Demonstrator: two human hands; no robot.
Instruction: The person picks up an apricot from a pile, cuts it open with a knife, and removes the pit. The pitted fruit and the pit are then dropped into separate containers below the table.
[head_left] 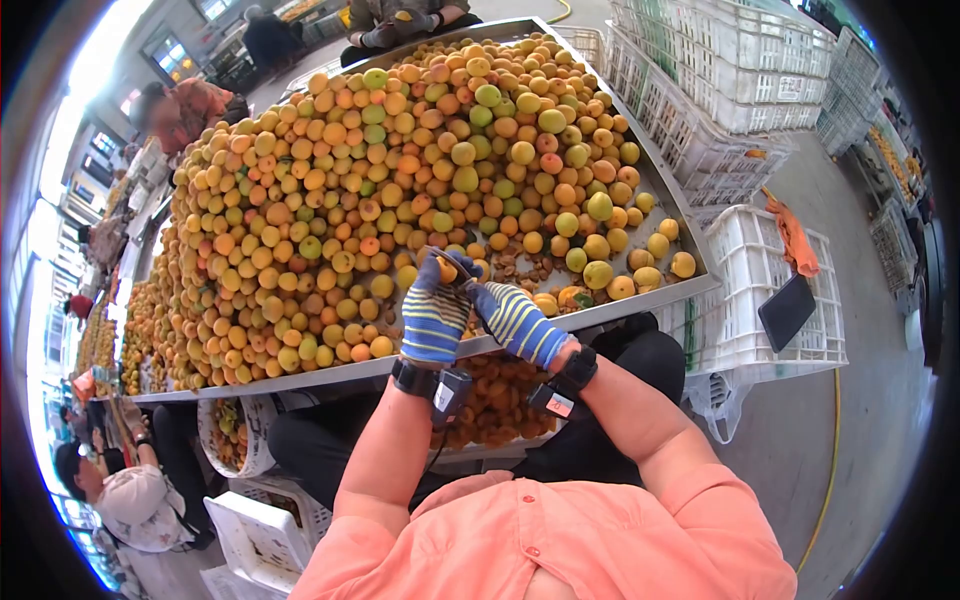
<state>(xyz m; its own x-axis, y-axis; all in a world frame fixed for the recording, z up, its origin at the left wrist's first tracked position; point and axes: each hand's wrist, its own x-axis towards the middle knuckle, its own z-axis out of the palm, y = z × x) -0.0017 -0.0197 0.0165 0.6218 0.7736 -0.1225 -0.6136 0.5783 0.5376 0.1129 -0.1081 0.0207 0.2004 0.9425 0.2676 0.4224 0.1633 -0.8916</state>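
Observation:
My left hand, in a blue, yellow and white striped glove, is closed around an apricot just above the near edge of the metal table. Pressed up beside it, my right hand wears a matching glove with its fingers closed. A thin dark tool, perhaps a small knife, crosses the fruit between the hands; its handle is hidden in the right glove. Brown apricot pits lie on the tabletop just beyond. Beneath the table edge, between my knees, sits a crate of halved apricots.
A large heap of whole apricots covers the table. White plastic crates are stacked at the right, with an orange glove and a dark tablet-like object on one. A white bucket stands left. Other people sit around the tables.

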